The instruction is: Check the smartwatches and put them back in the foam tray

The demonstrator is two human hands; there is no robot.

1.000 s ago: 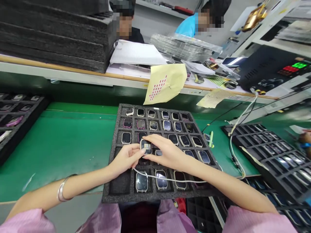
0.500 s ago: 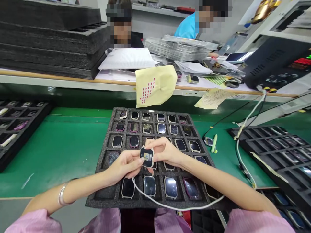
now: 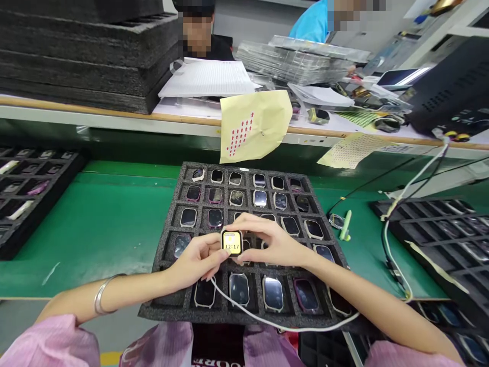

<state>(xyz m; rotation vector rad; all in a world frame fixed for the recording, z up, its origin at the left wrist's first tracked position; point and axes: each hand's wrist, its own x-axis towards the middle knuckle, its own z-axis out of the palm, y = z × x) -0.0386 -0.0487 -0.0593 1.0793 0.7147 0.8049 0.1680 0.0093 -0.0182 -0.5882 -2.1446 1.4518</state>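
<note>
A square watch (image 3: pixel 232 243) with a lit yellow screen reading 12:17 is held above the middle of a black foam tray (image 3: pixel 244 319). My left hand (image 3: pixel 200 257) grips its left side, thumb at the lower left corner. My right hand (image 3: pixel 267 239) curves around the right side, fingertips at the top edge and thumb near the lower right corner. A white cable (image 3: pixel 267 322) runs from below my left hand along the tray's front. Watches with dark screens lie in the tray's compartments around both hands.
More trays of watches stand at the left (image 3: pixel 34 176) and right (image 3: pixel 451 239). Stacked black foam trays (image 3: pixel 76 51) and papers (image 3: pixel 208 79) occupy the shelf. A yellow sheet (image 3: pixel 255 127) hangs from its edge. Two people are behind it.
The watch screen has changed from a dark display with a small picture to a yellow face. My right thumb has moved slightly off the watch's side. The view has shifted a little.
</note>
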